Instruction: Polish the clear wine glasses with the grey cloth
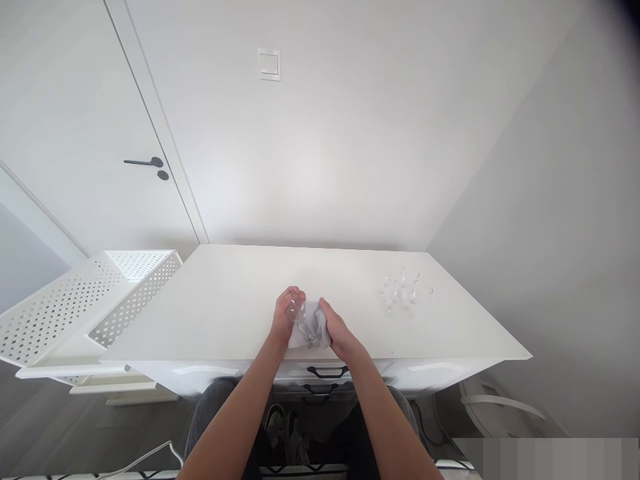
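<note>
My left hand [285, 312] is closed around a clear, rounded glass piece [295, 307] that looks like the bowl of a small glass. A light grey cloth [311, 321] lies bunched between my hands, just above the front edge of the white dresser top [230, 300]. My right hand [338, 330] grips the cloth from its right side. Something clear and shiny shows at the lower part of the cloth; I cannot tell whether it belongs to the same glass piece.
Several small clear glass pieces [400, 291] stand in a cluster on the right of the dresser top. Drawers with black handles [327, 372] face me. A white perforated rack [65, 307] is at the left, near a door with a black handle [145, 162]. A wall rises behind.
</note>
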`<action>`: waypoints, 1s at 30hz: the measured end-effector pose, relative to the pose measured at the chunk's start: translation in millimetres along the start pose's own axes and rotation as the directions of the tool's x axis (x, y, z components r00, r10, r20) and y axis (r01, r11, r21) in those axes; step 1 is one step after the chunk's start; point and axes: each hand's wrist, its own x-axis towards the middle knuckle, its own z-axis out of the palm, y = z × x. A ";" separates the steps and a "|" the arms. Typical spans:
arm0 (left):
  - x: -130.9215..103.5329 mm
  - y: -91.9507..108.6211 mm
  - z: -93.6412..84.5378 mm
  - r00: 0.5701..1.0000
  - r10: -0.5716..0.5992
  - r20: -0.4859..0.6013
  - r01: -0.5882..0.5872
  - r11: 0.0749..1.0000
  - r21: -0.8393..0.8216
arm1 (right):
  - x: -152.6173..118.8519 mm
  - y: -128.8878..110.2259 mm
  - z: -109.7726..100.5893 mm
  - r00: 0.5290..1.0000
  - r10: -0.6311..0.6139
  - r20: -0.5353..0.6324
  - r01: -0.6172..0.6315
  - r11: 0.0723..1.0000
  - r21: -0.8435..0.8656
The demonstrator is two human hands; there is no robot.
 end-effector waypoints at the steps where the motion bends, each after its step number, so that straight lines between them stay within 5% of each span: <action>1: -0.3 -0.6 0.2 1.000 -0.005 0.009 0.005 1.000 -0.002 | 1.5 1.9 0.4 1.000 0.004 0.029 -0.003 1.000 -0.015; 4: -1.3 -2.2 0.8 1.000 -0.012 -0.004 0.012 1.000 -0.014 | 3.7 7.9 6.9 0.993 -0.061 0.104 0.076 0.986 -0.149; 7: -1.8 -1.8 0.4 0.999 0.002 -0.052 -0.002 1.000 0.000 | 0.8 12.6 17.6 0.974 -0.227 0.004 0.205 0.874 -0.440; 10: -1.0 1.1 -1.4 0.990 0.022 -0.139 -0.013 0.998 0.066 | -7.0 18.1 27.5 0.915 -0.396 0.077 0.287 0.503 -0.815; 12: 0.4 2.6 -2.9 0.979 0.054 -0.195 -0.032 0.993 0.114 | -11.8 22.7 32.1 0.862 -0.456 0.222 0.350 0.216 -0.912; 13: 1.2 2.7 -3.4 0.976 0.067 -0.205 -0.042 0.991 0.124 | -13.0 24.6 33.6 0.843 -0.471 0.261 0.370 0.154 -0.916; 14: 2.2 2.4 -3.7 0.977 0.073 -0.201 -0.049 0.991 0.124 | -13.3 25.9 34.4 0.840 -0.475 0.260 0.379 0.173 -0.909; 16: 3.9 0.4 -3.2 0.984 0.061 -0.169 -0.046 0.995 0.087 | -11.3 25.7 33.8 0.886 -0.431 0.172 0.372 0.436 -0.819; 18: 4.9 -1.8 -1.8 0.987 0.028 -0.156 -0.028 1.000 0.000 | -7.7 21.4 30.8 0.954 -0.281 0.108 0.294 0.792 -0.535; 20: 5.0 -2.7 -0.1 0.986 -0.013 -0.166 -0.003 0.995 -0.095 | -5.1 15.1 27.0 0.982 -0.115 0.150 0.142 0.972 -0.186; 22: 4.6 -2.2 0.7 0.982 -0.030 -0.188 0.003 0.990 -0.144 | -4.7 10.2 24.7 0.979 -0.077 0.189 0.091 0.994 -0.068; 24: 3.9 -1.1 0.3 0.979 0.002 -0.206 -0.026 0.993 -0.113 | -6.1 8.8 25.1 0.968 -0.177 0.177 0.220 0.940 -0.262; 28: 3.3 -0.8 -1.7 0.979 0.031 -0.204 -0.031 1.000 0.004 | -8.7 12.7 29.6 0.888 -0.430 0.162 0.398 0.544 -0.738; 30: 3.5 -1.8 -1.9 0.978 -0.019 -0.208 0.006 0.998 -0.064 | -7.3 13.9 29.3 0.911 -0.387 0.144 0.375 0.627 -0.683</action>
